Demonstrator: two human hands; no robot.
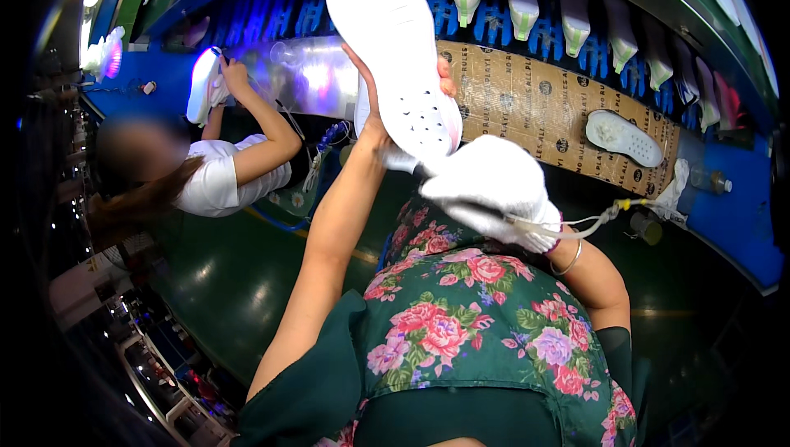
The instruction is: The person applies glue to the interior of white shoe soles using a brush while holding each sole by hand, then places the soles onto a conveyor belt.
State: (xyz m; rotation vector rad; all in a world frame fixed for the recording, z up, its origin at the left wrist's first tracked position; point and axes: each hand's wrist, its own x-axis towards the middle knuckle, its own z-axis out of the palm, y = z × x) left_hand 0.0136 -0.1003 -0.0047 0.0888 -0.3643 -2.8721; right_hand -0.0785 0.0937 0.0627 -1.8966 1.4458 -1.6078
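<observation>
My bare left hand [373, 111] is wrapped round a white shoe sole [391, 44], thumb on its left edge and fingertips curling over its right edge. The sole is tilted up in front of me, its broad end away; small dark holes dot the nearer part. Just below that nearer end, my right hand [490, 179], in a white knit glove, is closed around a slim tool [420, 174] that shows mainly as a dark end with a pale blurred tip by the sole. A pale tube [605, 215] trails from this hand to the right. The tool's exact kind is hidden by the glove.
Another white sole [624, 138] lies on printed brown cardboard [502, 97]. Behind it, shoes [522, 2] sit in a row on blue racks [494, 27]. A bottle [712, 180] and white cloth [676, 192] are at right. At left, a co-worker [239, 171] holds a white shoe part.
</observation>
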